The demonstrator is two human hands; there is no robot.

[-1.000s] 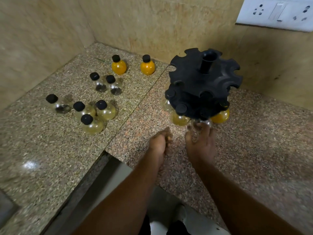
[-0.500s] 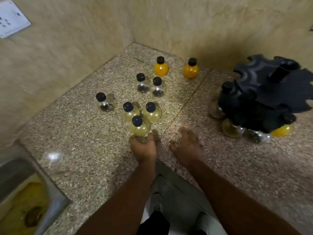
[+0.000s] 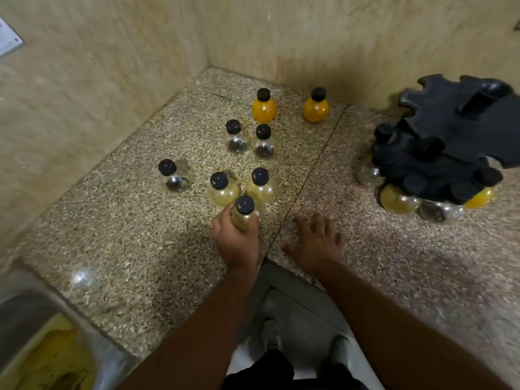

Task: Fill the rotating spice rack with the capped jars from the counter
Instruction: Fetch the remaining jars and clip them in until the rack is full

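Left hand wraps the upright black-capped clear jar of pale-yellow spice; the black notched rotating rack lies at its 2 o'clock, nearer the right hand, splayed flat on the speckled granite counter.

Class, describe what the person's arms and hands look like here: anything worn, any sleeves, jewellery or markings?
Both are bare. The left hand and right hand wear no gloves, rings or watch. No sleeve shows on the left forearm or the right forearm up to the frame's edge. No markings are visible.
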